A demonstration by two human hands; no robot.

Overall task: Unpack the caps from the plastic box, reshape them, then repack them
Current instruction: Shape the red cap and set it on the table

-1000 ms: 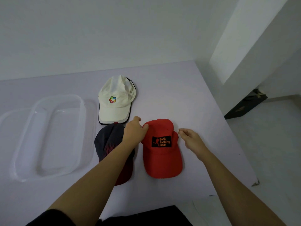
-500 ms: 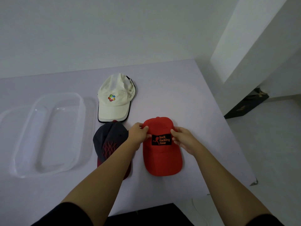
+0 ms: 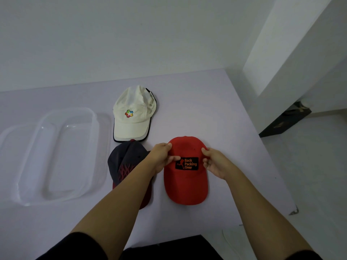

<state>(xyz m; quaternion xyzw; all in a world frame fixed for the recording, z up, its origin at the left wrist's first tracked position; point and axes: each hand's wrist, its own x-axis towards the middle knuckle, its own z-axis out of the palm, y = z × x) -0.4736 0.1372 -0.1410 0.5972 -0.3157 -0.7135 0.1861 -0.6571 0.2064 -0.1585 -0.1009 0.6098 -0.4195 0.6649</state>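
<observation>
A red cap with a black "Back Packing Gear" patch lies on the table, brim toward me. My left hand pinches the left side of its crown and my right hand pinches the right side. A dark navy cap with a red pattern lies just left of it, partly under my left forearm. A cream cap with a coloured logo sits behind them. The clear plastic box stands at the left with nothing in it.
The pale table ends at a wall behind and drops off at the right edge. A clear lid lies under or beside the box at far left. A dark object sits on the floor to the right.
Both hands have closed in on the red cap's crown from either side and now pinch it. The cap's crown looks fuller and slightly raised.
</observation>
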